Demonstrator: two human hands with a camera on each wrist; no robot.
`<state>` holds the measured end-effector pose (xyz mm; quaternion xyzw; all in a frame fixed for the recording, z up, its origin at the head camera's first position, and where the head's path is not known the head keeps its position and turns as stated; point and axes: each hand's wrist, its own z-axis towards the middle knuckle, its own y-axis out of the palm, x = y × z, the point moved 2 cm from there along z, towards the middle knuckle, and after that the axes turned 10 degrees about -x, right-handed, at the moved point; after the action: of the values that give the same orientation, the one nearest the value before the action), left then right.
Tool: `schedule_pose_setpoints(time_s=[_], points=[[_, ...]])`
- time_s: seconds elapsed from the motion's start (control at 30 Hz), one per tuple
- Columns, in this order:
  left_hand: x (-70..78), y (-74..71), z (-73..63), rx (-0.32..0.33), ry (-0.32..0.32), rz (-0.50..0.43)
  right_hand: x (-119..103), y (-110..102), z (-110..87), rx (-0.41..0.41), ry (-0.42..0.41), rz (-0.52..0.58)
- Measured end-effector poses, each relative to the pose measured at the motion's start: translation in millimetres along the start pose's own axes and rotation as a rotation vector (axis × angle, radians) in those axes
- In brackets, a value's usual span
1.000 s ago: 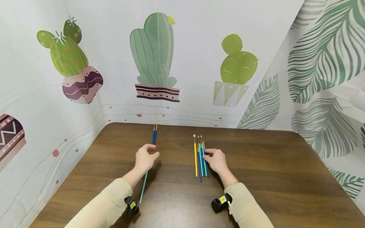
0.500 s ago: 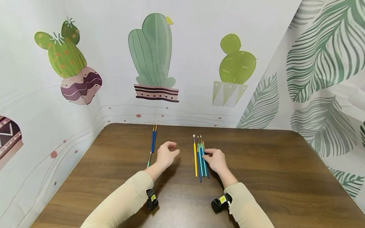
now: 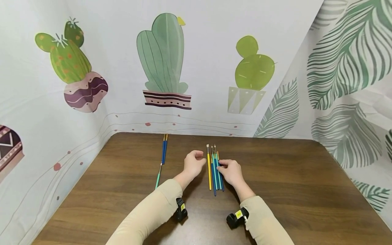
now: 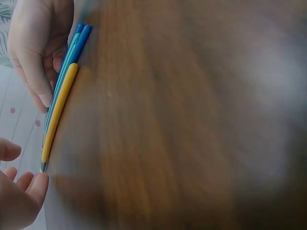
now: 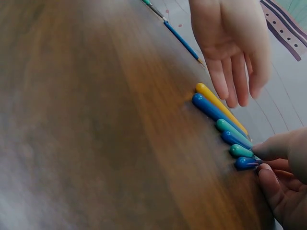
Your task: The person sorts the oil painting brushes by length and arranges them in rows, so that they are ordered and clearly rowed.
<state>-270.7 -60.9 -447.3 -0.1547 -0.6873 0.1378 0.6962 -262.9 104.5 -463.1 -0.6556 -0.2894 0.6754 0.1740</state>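
Observation:
Several paintbrushes lie side by side mid-table, bristles away from me: a yellow paintbrush (image 3: pixel 209 170) at the left, then blue and teal ones. My right hand (image 3: pixel 231 173) is at their right side, pinching the outermost blue paintbrush (image 5: pixel 247 164) between thumb and fingers. Just left of the yellow paintbrush, my left hand (image 3: pixel 193 165) holds nothing; its fingers are loosely bent. In the left wrist view, the left fingertips (image 4: pixel 39 184) appear close to the yellow paintbrush's metal end; whether they touch it I cannot tell.
Farther left lie two blue paintbrushes (image 3: pixel 164 151) near the table's back edge and a green paintbrush (image 3: pixel 158 177), its lower end hidden behind the left sleeve. The brown wooden table (image 3: pixel 291 177) meets a cactus-printed cloth (image 3: pixel 208 75) at the back.
My left hand has let go of the green paintbrush, left it by the two blue ones, and moved right to the group. The right hand has stayed in place.

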Motion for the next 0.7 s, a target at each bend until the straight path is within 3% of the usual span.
schedule_pose_setpoints(time_s=[0.2,0.47,0.7], points=[[3.9,10.7,12.6,0.036,-0.022,-0.081,-1,0,-0.8,0.002,-0.005,-0.011],[5.1,23.1,25.6,0.087,-0.138,-0.233,0,0,0.4,0.005,-0.028,-0.026],[4.4,28.9,30.6,0.13,-0.2,-0.372,0,-1,0.8,0.012,-0.037,-0.036]])
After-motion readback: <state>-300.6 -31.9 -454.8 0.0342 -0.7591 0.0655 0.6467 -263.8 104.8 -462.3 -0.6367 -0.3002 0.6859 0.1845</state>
